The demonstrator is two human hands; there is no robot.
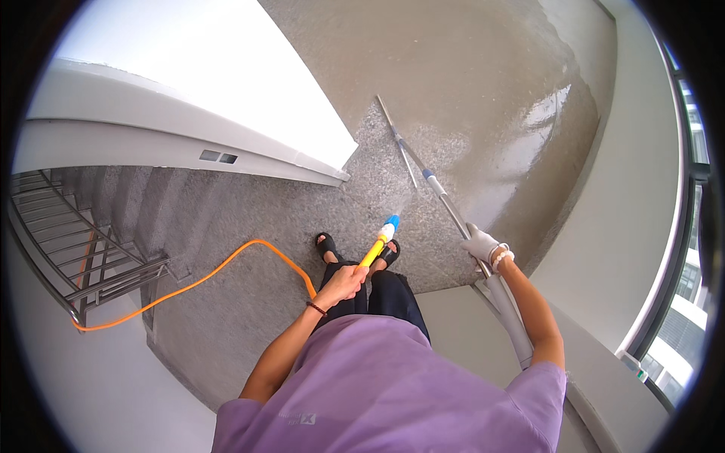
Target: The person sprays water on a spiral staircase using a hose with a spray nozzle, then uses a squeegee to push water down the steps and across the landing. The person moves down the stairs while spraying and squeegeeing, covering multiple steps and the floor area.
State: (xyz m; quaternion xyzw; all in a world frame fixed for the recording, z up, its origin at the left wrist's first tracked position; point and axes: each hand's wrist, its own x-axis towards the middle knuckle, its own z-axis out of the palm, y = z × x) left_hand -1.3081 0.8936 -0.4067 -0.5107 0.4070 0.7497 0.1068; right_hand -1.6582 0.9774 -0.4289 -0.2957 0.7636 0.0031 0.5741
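Observation:
My bare left hand (342,285) grips a yellow spray wand (371,253) in front of my legs. Its blue nozzle (392,221) points away from me at the floor, and a faint mist shows off its tip. An orange hose (226,266) runs up to my left wrist; where it joins the wand is hidden. In a white glove, my right hand (481,244) is closed around a long metal telescopic pole (453,212) with grey and blue collars. At the pole's far end a thin, straight head (387,115), perhaps a squeegee, lies at the floor.
Wet, shiny concrete floor (453,68) spreads ahead. A white wall corner (345,161) juts in at the left. Stairs (130,198) and a metal railing (113,266), with the hose around its post, stand farther left. A low wall (628,187) under windows (691,266) curves along the right.

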